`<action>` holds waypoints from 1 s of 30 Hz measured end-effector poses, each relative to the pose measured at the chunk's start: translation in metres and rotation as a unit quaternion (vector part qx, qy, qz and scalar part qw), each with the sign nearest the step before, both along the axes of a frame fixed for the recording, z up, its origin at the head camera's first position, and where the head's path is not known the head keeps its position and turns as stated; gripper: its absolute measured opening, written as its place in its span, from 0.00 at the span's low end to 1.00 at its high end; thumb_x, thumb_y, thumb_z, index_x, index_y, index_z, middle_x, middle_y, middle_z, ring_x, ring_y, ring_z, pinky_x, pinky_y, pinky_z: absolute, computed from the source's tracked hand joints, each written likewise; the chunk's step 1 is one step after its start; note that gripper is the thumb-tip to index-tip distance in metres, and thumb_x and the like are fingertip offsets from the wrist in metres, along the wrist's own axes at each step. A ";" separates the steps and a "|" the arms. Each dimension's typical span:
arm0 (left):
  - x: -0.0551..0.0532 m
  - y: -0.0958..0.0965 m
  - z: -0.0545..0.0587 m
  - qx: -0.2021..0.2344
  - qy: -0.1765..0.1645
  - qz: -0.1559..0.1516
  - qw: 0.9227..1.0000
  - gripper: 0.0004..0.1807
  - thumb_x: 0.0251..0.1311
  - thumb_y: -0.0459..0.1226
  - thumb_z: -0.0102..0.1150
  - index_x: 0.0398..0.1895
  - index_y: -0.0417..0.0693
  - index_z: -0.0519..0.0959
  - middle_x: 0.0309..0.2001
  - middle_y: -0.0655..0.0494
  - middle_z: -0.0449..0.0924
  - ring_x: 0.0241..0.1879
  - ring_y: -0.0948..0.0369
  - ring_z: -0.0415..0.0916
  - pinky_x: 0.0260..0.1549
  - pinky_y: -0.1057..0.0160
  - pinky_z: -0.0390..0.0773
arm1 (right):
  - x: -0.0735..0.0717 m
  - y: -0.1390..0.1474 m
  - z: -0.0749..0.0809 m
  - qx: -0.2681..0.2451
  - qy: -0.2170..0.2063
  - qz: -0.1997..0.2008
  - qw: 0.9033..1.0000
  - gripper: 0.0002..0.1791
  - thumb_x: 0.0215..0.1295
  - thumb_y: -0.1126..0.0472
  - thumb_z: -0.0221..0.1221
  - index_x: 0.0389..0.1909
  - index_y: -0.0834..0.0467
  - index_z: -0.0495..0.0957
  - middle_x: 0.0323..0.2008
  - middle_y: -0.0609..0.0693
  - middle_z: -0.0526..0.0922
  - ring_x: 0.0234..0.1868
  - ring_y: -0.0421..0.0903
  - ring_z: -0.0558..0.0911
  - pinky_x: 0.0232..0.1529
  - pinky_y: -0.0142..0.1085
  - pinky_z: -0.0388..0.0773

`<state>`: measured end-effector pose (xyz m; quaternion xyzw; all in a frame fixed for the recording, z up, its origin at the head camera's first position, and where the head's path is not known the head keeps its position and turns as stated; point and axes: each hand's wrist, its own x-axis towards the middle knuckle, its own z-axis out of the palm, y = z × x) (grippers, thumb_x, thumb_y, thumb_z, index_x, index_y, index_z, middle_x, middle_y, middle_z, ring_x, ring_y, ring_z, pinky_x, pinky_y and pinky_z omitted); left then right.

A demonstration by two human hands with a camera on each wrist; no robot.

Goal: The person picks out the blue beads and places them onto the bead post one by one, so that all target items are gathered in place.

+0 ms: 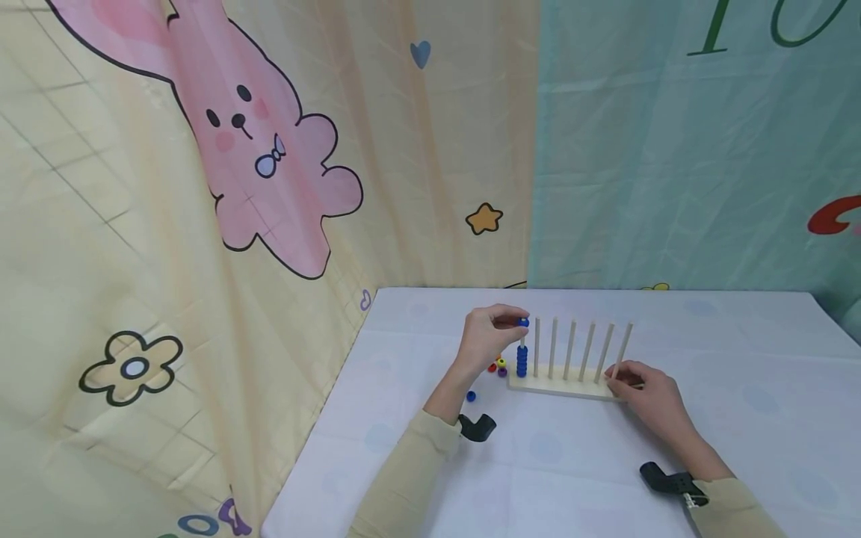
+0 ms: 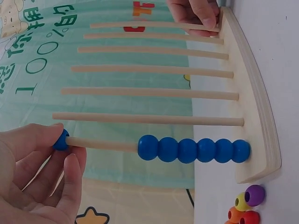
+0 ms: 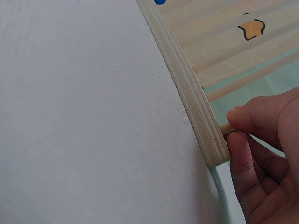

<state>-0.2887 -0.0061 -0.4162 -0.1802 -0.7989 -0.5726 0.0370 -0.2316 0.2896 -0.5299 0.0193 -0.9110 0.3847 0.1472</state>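
A wooden bead rack (image 1: 565, 385) with several upright pegs stands on the table. Its leftmost peg carries a stack of several blue beads (image 2: 187, 150) down at the base. My left hand (image 2: 42, 172) pinches another blue bead (image 2: 61, 141) between thumb and fingertips at that peg's tip; the tip meets the bead. At the opposite end, my right hand (image 1: 649, 396) pinches the foot of the last peg (image 3: 227, 129) between thumb and forefinger, close against the base. The pegs between the two ends hold no beads.
By the rack's left end lie loose beads: purple (image 2: 254, 195), yellow (image 2: 242, 201), red (image 2: 250, 218) and orange. One blue bead (image 1: 471, 396) sits apart, nearer the left forearm. A white cloth covers the table (image 1: 551, 463); printed curtains (image 1: 430, 149) hang behind and at left.
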 end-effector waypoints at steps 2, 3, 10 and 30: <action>0.000 0.000 -0.001 -0.002 0.001 0.002 1.000 0.11 0.61 0.37 0.71 0.45 0.61 0.88 0.41 0.63 0.85 0.40 0.68 0.81 0.41 0.68 0.82 | 0.000 0.000 0.001 0.001 0.001 0.000 1.000 0.06 0.67 0.57 0.66 0.40 0.55 0.83 0.37 0.50 0.86 0.40 0.51 0.82 0.32 0.34 0.75; 0.000 0.000 -0.001 -0.003 0.002 0.002 1.000 0.11 0.61 0.37 0.71 0.45 0.61 0.88 0.41 0.63 0.85 0.40 0.68 0.81 0.41 0.68 0.82 | 0.000 0.000 0.001 0.002 0.002 0.000 1.000 0.06 0.67 0.57 0.66 0.40 0.55 0.83 0.37 0.50 0.86 0.40 0.51 0.82 0.32 0.33 0.75; 0.000 -0.001 -0.001 -0.003 0.010 -0.002 1.000 0.12 0.61 0.37 0.71 0.47 0.55 0.87 0.41 0.63 0.85 0.40 0.67 0.81 0.41 0.67 0.82 | 0.000 0.000 0.000 0.000 0.003 0.002 1.000 0.06 0.67 0.57 0.66 0.40 0.55 0.83 0.36 0.50 0.85 0.40 0.50 0.82 0.31 0.33 0.75; 0.002 -0.003 -0.005 -0.007 -0.005 0.004 1.000 0.12 0.61 0.38 0.71 0.46 0.63 0.87 0.39 0.69 0.83 0.40 0.68 0.81 0.41 0.67 0.82 | 0.000 0.000 -0.002 0.000 0.000 -0.001 1.000 0.06 0.67 0.56 0.67 0.39 0.54 0.83 0.35 0.49 0.85 0.39 0.49 0.81 0.31 0.34 0.74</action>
